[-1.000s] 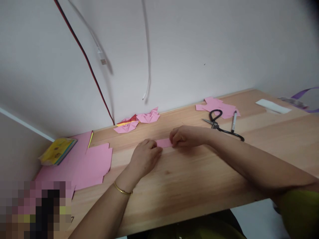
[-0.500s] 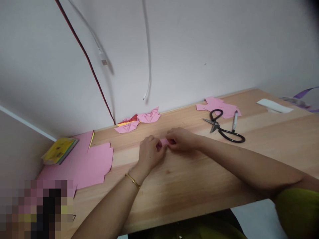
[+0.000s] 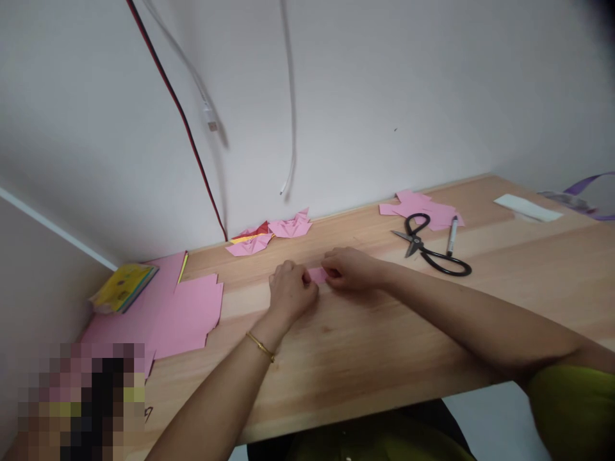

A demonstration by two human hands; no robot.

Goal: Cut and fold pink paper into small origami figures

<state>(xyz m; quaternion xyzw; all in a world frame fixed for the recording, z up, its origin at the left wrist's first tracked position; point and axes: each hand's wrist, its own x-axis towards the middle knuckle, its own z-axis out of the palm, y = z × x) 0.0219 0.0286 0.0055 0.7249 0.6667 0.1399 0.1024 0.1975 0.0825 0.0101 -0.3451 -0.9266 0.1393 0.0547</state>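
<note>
A small piece of pink paper (image 3: 317,275) lies on the wooden table between my two hands, mostly covered by them. My left hand (image 3: 292,288), with a gold bracelet (image 3: 261,346) at the wrist, is closed on its left end. On the right end, the curled fingers of my right hand (image 3: 350,269) press down. Beyond my hands, folded pink paper shapes (image 3: 290,226) rest by the wall, one of them with red and yellow parts.
Black-handled scissors (image 3: 417,244) lie open at the right, beside a marker (image 3: 452,235) and pink paper pieces (image 3: 418,206). Farther right is a white strip (image 3: 527,208). Large pink sheets (image 3: 187,317) and a yellow packet (image 3: 122,288) occupy the left. Cables (image 3: 291,96) hang along the wall.
The view has shifted slightly. My left hand's thumb is drawn in closer to its fingers, while both hands stay at the pink paper. Nothing else has visibly moved.
</note>
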